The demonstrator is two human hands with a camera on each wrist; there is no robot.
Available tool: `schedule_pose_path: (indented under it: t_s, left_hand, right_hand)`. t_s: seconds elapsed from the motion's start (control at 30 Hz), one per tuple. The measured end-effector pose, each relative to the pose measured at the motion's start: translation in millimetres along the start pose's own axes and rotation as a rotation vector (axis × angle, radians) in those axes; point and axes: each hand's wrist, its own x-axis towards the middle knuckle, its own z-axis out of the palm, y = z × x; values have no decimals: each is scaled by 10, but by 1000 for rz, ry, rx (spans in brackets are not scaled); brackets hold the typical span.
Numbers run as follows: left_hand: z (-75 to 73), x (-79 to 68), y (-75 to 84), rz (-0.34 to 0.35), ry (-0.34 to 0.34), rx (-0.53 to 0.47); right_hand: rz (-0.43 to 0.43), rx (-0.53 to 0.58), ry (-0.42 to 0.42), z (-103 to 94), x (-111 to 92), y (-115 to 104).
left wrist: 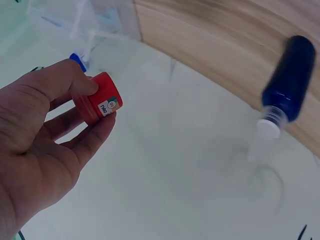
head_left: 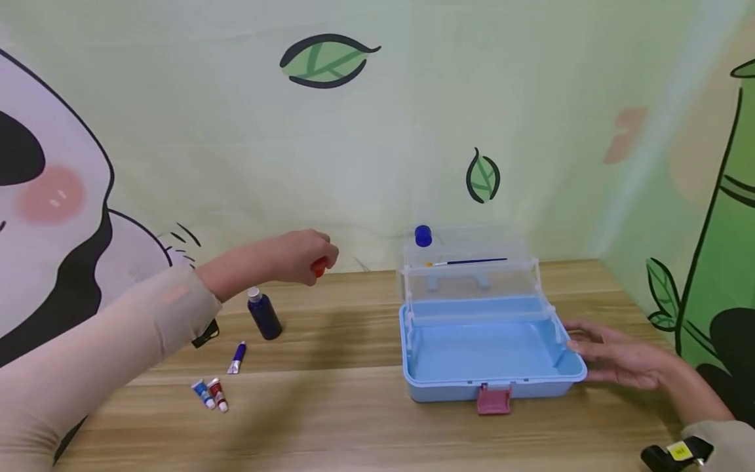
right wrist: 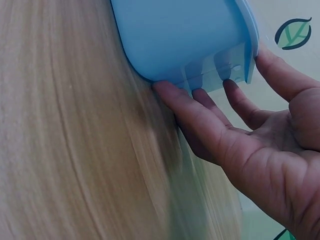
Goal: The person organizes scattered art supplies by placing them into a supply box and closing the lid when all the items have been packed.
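Note:
In the air left of the box, my left hand (head_left: 301,255) grips a small red jar (left wrist: 101,94), pinched between thumb and fingers. The jar's label shows in the left wrist view; in the head view only a bit of red peeks out. A light-blue plastic box (head_left: 483,344) with its clear lid tipped back stands on the table. My right hand (head_left: 625,357) touches the box's right end, fingertips against the outer wall and thumb near the rim. A blue-capped jar (head_left: 423,236) and a thin paintbrush (head_left: 474,261) lie in the clear upper part.
A dark blue bottle (head_left: 265,314) stands below my left forearm. Nearer the front lie a purple-blue paint tube (head_left: 237,358), a blue tube (head_left: 203,394) and a red tube (head_left: 217,394). The box's pink latch (head_left: 494,400) hangs at its front. A printed cloth backdrop rises behind the table.

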Motion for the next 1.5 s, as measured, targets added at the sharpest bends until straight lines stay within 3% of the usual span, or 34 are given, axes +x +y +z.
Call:
schedule_pose_path:
  t_s: [0.33,0.53,0.87,1.03,1.5]
  left_hand:
    - [-72,340,154,-2,-12,-32]
    - [-90,572,194,25,17,-36]
    - [-158,820,132,34,-21,-46]
    - [-195,1007,77,70,-42,-52]
    - [-292,1482,93,65,-63,-65]
  right_hand:
    - [-11,8,11,22,-2,4]
    - [-15,29,-1,1,-16,12]
    - [-25,48,-21,11,2,35]
    - [-24,43,-19,-4,-1,29]
    - [-24,30,2,28,-27,3]
